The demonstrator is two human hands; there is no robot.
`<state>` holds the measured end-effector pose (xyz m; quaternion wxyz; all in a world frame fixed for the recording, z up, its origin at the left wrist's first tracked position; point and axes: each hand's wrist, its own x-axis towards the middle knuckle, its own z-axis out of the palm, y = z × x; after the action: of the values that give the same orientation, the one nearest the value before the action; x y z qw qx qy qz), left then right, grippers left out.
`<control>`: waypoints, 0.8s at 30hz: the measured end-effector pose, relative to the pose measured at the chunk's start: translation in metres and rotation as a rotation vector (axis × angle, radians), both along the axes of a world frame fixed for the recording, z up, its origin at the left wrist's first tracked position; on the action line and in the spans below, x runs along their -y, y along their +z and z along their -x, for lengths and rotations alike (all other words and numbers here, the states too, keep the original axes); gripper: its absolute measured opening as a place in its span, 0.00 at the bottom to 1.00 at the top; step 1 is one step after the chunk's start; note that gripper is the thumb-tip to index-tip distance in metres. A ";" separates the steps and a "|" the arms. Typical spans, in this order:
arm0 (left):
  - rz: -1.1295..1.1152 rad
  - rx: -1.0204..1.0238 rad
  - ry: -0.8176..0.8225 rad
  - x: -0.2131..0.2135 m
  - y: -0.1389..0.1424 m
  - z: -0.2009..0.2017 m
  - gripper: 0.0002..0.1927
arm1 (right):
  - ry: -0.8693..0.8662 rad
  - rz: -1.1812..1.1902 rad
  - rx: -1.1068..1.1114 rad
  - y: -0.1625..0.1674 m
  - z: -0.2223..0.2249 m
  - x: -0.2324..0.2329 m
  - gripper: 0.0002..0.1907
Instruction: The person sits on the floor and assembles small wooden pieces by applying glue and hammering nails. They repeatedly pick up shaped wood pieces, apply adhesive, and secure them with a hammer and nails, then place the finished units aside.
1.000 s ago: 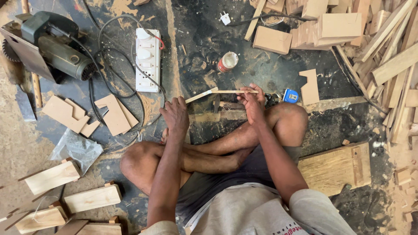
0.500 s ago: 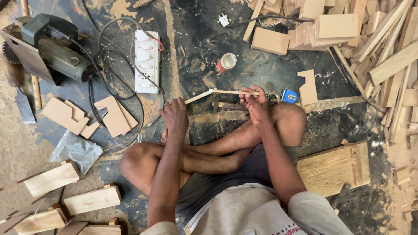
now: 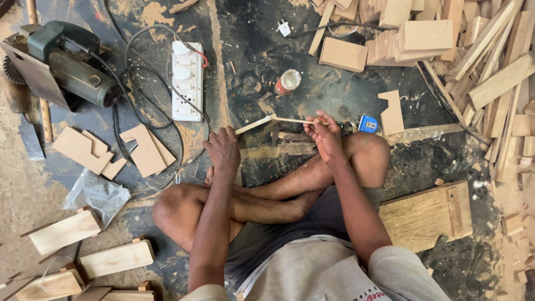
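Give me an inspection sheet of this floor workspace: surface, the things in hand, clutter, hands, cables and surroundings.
Surface: dark floor, stained and dusted with sawdust.
Job's things: thin wooden strip held off the floor in front of the crossed legs.
Clutter: notched wooden cut-outs, wood blocks, small round container, blue tape measure, clear plastic bag, wooden board.
Hands: right hand grips the strip; left hand lies beside it, holding nothing as far as shows.
Cables: black cords loop between the circular saw and the white power strip.
Surroundings: heap of wood offcuts at the person's right.
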<state>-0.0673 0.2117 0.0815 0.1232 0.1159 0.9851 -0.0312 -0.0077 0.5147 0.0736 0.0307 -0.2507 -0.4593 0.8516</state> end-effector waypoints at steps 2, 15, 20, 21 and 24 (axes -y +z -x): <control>0.003 0.032 0.000 0.000 0.000 0.000 0.24 | 0.003 -0.008 -0.003 0.001 -0.001 0.000 0.26; 0.009 0.052 0.014 0.000 -0.001 0.000 0.25 | -0.064 -0.010 -0.019 0.003 0.003 -0.001 0.25; 0.009 0.027 0.009 -0.001 -0.002 0.001 0.25 | -0.086 -0.029 -0.038 0.007 0.002 -0.011 0.25; 0.006 0.004 0.010 -0.001 -0.002 0.001 0.25 | -0.089 -0.027 -0.061 0.009 0.002 -0.013 0.25; 0.002 0.047 0.021 -0.001 -0.004 0.001 0.24 | -0.076 -0.039 -0.086 0.016 0.003 -0.018 0.26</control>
<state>-0.0680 0.2122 0.0777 0.1470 0.1063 0.9830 -0.0280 -0.0108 0.5326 0.0900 0.0877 -0.2308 -0.4643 0.8506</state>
